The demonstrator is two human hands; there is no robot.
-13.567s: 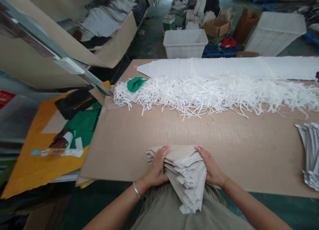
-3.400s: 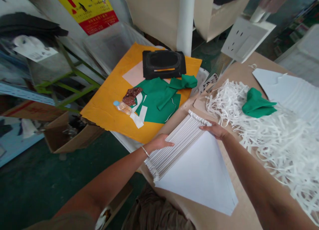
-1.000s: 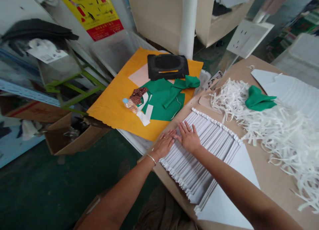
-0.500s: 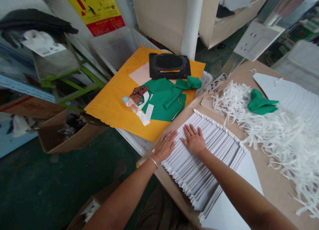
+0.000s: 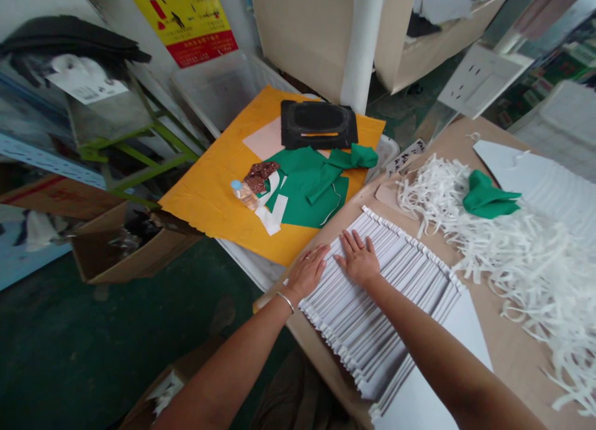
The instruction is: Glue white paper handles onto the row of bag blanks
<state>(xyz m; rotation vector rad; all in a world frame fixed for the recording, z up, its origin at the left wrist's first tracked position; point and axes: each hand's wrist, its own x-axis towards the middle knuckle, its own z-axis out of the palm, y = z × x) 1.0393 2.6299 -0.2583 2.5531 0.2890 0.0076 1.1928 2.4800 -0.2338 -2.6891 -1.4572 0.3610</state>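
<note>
Far left, on the floor: one open cardboard box [image 5: 144, 256]. Next, one yellow sheet [image 5: 200, 200] carries one capped bottle [image 5: 244, 195], green fabric [image 5: 302, 175] (piece count unclear, overlapped) and one black panel [image 5: 319, 126].

Hands, two: the left hand [image 5: 307, 272] lies at the left end of the fanned row of folded white sheets [image 5: 410, 256]; the right hand [image 5: 358, 256] lies just beside it, on the row. Both are open, palms down, fingers extended; neither grips anything.

The row, quantity one, rests on the near left end of the bench [image 5: 507, 349]. Its sheets overlap too closely for a reliable count. Status, by judgement: spreading is mostly done, since the folded edges are stepped along most of the length. Spacing is uneven; towards the lower right a wider gap precedes a close group, and the last sheet shows a broad flat face, so evening out appears left.

Right of the row: one green cloth [image 5: 487, 195] on one heap of white strips [image 5: 526, 256], strips uncountable; behind, one layered stack of white sheets [image 5: 535, 163], also uncountable.
</note>
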